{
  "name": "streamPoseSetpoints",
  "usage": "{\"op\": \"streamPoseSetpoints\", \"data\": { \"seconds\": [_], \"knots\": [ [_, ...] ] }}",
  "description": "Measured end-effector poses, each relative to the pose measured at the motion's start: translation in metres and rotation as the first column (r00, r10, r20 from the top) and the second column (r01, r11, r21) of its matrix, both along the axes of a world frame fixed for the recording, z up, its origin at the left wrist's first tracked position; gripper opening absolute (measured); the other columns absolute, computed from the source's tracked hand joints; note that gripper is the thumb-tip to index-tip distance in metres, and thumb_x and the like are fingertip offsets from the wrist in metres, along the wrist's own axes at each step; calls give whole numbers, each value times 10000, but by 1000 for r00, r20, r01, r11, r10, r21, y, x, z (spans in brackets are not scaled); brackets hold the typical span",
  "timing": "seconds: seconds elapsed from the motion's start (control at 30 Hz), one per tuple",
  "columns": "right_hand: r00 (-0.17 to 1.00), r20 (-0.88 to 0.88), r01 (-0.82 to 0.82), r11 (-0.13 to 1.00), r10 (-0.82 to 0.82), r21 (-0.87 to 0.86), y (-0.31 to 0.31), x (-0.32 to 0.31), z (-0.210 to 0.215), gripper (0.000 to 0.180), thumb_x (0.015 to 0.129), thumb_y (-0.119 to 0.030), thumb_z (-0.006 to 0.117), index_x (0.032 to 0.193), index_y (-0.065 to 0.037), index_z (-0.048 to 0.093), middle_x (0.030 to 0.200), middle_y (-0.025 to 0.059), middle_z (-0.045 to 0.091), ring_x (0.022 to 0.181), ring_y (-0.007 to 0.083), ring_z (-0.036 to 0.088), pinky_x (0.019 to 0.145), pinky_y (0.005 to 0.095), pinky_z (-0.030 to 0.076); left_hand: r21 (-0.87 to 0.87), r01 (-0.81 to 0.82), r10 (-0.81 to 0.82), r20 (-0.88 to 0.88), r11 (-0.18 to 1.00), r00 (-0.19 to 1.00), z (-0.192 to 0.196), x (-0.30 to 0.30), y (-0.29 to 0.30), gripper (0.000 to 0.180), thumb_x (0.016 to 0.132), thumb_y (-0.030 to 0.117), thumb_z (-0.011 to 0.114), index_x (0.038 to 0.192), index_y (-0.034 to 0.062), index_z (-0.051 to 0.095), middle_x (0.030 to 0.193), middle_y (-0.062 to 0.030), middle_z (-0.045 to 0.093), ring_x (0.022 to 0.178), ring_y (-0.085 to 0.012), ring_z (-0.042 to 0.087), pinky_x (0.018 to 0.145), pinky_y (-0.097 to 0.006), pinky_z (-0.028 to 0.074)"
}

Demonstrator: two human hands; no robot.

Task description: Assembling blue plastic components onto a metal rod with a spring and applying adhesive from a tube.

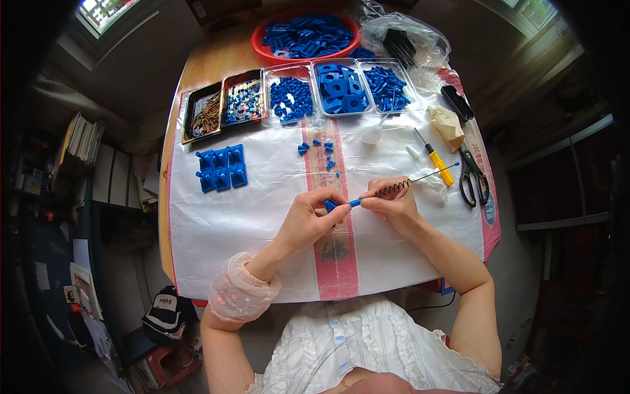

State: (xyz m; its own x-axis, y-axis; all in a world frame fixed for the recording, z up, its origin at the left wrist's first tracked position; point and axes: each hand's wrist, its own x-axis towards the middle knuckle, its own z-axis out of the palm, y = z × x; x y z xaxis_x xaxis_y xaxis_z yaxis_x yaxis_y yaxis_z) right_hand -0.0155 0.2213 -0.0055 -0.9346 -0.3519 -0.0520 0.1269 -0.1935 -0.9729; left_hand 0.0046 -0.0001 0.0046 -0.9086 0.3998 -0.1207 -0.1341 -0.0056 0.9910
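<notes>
Over the middle of the sheet, my left hand pinches a small blue plastic part between thumb and fingers. My right hand is closed on a thin metal rod with a dark coil spring around it. The rod slants up to the right and ends in a small blue tip. A narrow blue piece bridges the gap between both hands; its joint with the part on the left is hidden by my fingers. Several loose blue cones and bits lie just beyond.
Assembled blue pieces stand in rows at left. Along the back are a tray of brown screws, bins of blue parts and a red basin. At right lie a yellow-handled screwdriver and black scissors.
</notes>
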Motion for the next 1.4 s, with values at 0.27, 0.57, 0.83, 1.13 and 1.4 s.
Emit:
{"op": "streamPoseSetpoints", "data": {
  "seconds": [0.27, 0.57, 0.83, 1.13, 1.4],
  "knots": [
    [999, 9, -32, 999, 32, -16, 2, 0, 1, 75, 774, -32, 791, 832, 1, 758, 638, 6, 587, 514, 47, 482, 448, 209, 312, 10, 17, -17, 25, 1000, 1000, 5, 0, -2, 127, 917, 115, 684, 914, -12, 687, 776, 3, 641, 673, -35, 590, 520, -182, 447],
    [999, 28, -15, 1000, 16, -11, 2, 1, 1, 51, 759, 39, 761, 792, 34, 722, 631, 41, 575, 485, 73, 466, 427, 223, 307, 13, 15, -15, 54, 1000, 998, 1, 0, -1, 143, 911, 123, 692, 912, -19, 698, 741, -11, 661, 623, -18, 575, 501, -172, 423],
    [999, -9, -30, 999, 31, 15, 2, -1, 0, 70, 785, -14, 785, 845, 5, 754, 646, 5, 590, 519, 50, 497, 447, 209, 329, 22, 6, -8, 76, 1000, 997, 6, 0, -1, 145, 914, 116, 693, 958, -21, 706, 792, -14, 666, 677, -26, 597, 531, -167, 442],
    [999, -33, -41, 998, 43, 53, 0, -1, -1, 81, 811, 11, 761, 891, 7, 747, 676, -4, 603, 546, 40, 518, 466, 201, 362, -82, -39, 29, -114, 996, 993, 1, 1, 0, 117, 919, 105, 693, 987, 11, 714, 793, 14, 646, 671, -13, 556, 547, -171, 417],
    [997, -29, -64, 997, 65, 53, -3, 2, -2, 131, 827, 3, 764, 957, -7, 750, 767, -14, 650, 629, 22, 544, 510, 181, 383, -131, -136, 76, -384, 982, 920, 7, 1, 3, 107, 859, 60, 714, 945, -5, 716, 848, -47, 669, 628, -60, 591, 484, -198, 436]
  ]
}}
